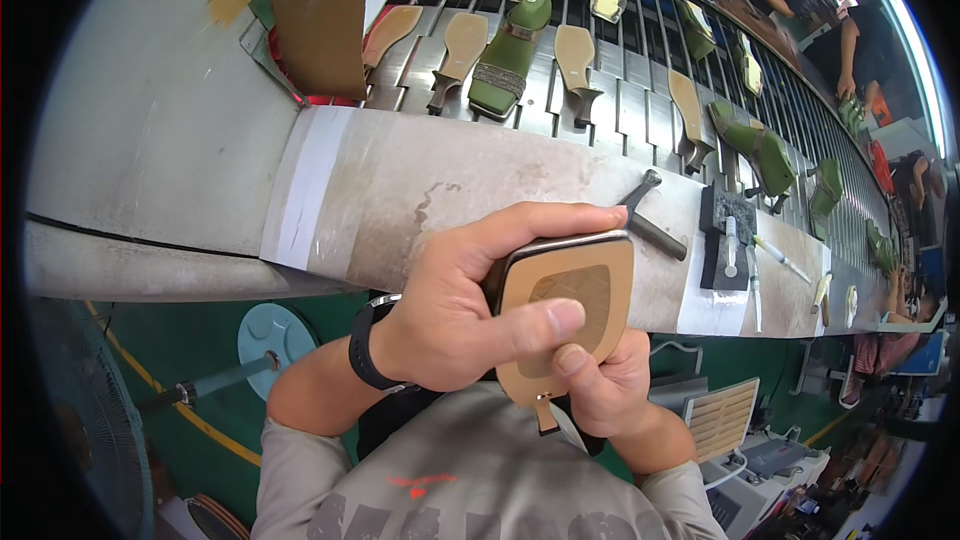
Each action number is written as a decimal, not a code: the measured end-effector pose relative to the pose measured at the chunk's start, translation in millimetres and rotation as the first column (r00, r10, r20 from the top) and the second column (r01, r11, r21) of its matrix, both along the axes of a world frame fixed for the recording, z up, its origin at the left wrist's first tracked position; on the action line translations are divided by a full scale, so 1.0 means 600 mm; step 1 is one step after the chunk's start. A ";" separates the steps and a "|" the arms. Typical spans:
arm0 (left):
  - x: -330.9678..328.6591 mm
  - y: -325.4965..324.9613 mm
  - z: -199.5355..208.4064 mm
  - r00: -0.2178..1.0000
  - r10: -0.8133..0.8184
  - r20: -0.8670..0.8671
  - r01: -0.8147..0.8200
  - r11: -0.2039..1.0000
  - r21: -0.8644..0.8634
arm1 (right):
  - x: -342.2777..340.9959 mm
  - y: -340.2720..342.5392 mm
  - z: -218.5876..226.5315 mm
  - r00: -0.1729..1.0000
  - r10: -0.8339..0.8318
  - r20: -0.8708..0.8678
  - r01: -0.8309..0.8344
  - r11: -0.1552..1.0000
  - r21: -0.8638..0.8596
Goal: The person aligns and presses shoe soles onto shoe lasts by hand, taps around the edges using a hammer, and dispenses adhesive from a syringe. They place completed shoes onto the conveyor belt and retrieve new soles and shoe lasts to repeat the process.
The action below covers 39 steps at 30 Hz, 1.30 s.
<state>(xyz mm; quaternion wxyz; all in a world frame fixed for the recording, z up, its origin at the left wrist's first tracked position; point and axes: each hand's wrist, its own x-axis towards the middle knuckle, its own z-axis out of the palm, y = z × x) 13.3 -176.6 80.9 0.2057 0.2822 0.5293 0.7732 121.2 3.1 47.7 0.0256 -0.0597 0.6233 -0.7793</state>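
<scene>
Fingers (515, 225) of our left hand (440, 315) are curling over the far edge of a tan shoe sole (525, 385), and the left thumb is pressing flat across its face. Our right hand (615, 390) is gripping the same piece from the lower right, its thumb tip bearing on the surface while its other fingers are mostly hiding behind. We are holding the sole in front of our torso, at the near edge of the worktop (480, 175). A smooth tan border is framing a rounded brown patch (585, 280) with a faint lattice texture, a glossy dark band is wrapping the broad end, and the other end is tapering to a narrow tab. A black wristband (365, 345) is circling our left wrist.

Beyond, the pale, stained worktop is carrying a dark hammer-like tool (655, 230) and a rough black block (715, 240). Farther out, metal slats and rods are forming a conveyor (625, 90), where a green shoe form (530, 15) is wearing a coarse, woven-looking strap (498, 80). A stiff brown board (320, 30) is standing at the left.

Counting outward, we are finding one sole in our hands, one hammer-like tool, one block and at least three slender pale tools (785, 260) around it. On the conveyor, four more tan soles (575, 55) are lying, three showing dark, curved heels.
</scene>
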 end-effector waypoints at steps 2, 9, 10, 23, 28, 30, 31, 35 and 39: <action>0.003 0.003 0.007 0.999 -0.007 0.040 0.007 1.000 0.001 | -0.002 0.004 0.008 0.998 -0.027 0.057 0.031 0.998 -0.053; -0.002 0.008 0.002 0.991 -0.079 0.107 0.074 0.996 0.047 | 0.003 0.015 0.009 0.994 -0.055 0.090 0.061 0.996 -0.062; -0.008 0.011 -0.002 0.987 -0.098 0.129 0.090 0.993 0.071 | 0.001 0.019 0.008 0.993 -0.063 0.098 0.067 0.997 -0.036; -0.103 0.032 -0.036 0.975 -0.113 -0.189 0.115 0.993 -0.002 | -0.072 0.059 0.011 0.974 -0.044 0.220 0.076 0.988 -0.138; -0.108 0.022 -0.039 0.946 -0.125 -0.298 0.112 0.992 -0.063 | -0.077 0.056 0.005 0.979 -0.110 0.170 0.125 0.989 -0.077; -0.105 0.019 -0.046 0.947 -0.142 -0.287 0.127 0.989 -0.069 | -0.077 0.056 0.005 0.980 -0.115 0.165 0.126 0.990 -0.057; -0.105 0.019 -0.057 0.941 -0.137 -0.309 0.126 0.991 -0.052 | -0.078 0.057 0.005 0.980 -0.120 0.160 0.127 0.991 -0.037; -0.101 0.007 -0.045 0.947 -0.195 -0.254 0.199 0.980 -0.010 | -0.073 0.056 0.011 0.986 -0.090 0.138 0.084 0.995 0.053; -0.058 -0.008 -0.034 0.993 -0.015 -0.116 0.024 0.997 0.079 | -0.035 0.023 0.012 0.971 -0.202 0.131 0.205 0.979 -0.011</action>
